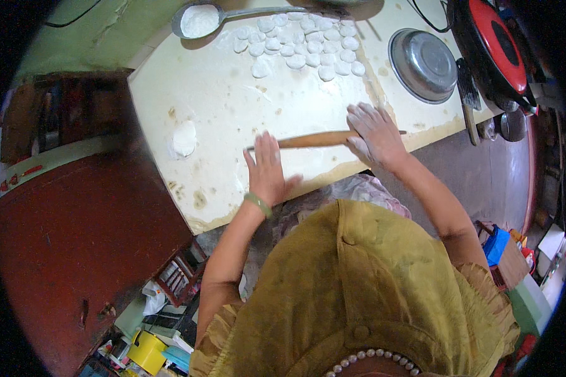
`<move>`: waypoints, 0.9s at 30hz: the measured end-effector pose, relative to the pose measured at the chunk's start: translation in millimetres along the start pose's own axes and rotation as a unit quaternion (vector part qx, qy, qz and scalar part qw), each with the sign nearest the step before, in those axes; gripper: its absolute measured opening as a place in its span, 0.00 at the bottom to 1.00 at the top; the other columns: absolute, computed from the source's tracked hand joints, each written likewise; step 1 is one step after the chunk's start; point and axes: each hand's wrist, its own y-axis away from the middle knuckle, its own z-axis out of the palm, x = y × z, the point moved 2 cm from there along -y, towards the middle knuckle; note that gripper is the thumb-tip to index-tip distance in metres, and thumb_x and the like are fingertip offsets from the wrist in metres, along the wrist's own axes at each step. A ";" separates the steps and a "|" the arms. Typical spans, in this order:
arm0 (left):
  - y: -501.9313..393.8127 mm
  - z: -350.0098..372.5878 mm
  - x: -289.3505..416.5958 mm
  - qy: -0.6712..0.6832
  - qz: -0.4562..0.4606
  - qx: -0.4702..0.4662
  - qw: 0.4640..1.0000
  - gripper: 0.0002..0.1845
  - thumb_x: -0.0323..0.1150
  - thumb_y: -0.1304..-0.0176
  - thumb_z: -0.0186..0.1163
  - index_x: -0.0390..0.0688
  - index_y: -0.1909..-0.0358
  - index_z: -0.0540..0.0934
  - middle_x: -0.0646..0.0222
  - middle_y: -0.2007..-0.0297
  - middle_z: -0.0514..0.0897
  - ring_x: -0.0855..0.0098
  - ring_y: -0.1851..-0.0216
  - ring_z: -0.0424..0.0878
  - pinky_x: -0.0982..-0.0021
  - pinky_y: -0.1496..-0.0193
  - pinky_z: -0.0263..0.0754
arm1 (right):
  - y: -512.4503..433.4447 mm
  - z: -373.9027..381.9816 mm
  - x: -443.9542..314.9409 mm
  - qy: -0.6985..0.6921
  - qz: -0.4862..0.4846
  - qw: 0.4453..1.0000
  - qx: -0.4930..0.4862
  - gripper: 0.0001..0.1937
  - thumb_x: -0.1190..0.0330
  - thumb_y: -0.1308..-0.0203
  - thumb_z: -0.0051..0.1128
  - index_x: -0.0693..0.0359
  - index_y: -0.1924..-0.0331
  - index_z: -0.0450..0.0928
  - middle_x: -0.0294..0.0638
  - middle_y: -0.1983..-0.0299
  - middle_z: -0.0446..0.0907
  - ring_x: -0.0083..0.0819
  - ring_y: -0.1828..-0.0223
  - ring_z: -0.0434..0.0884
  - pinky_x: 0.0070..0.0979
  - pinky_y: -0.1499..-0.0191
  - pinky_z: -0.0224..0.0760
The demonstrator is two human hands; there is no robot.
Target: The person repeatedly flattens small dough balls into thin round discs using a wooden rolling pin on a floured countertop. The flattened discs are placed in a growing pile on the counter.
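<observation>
A wooden rolling pin (318, 139) with tapered ends lies across the near part of the floured table, held down under both hands. My left hand (266, 165) spreads over its left end, fingers straight and thumb out to the side; the dark tip shows just past the fingers. Over the right part, my right hand (376, 134) covers the pin with fingers extended and the thumb on the near side. Whether dough lies beneath the pin, I cannot tell. A white lump of dough (185, 138) sits to the left. Small flattened dough rounds (314, 47) fill the far side.
The pale tabletop (226, 103) ends close to my body. A metal ladle (200, 21) of flour lies at the far left. To the right are an upturned metal bowl (424, 65), a cleaver (468, 101) and a red-and-black pan (497, 47) near the edge.
</observation>
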 end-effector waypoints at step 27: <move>-26.0 -3.2 -11.7 0.078 -0.017 0.188 0.979 0.57 0.56 0.47 0.64 0.27 0.29 0.47 0.40 0.27 0.41 0.45 0.25 0.36 0.40 0.28 0.31 | -31.8 5.2 2.9 -0.064 -0.125 0.988 0.058 0.15 0.67 0.43 0.58 0.60 0.52 0.73 0.42 0.61 0.76 0.40 0.63 0.79 0.36 0.62 0.75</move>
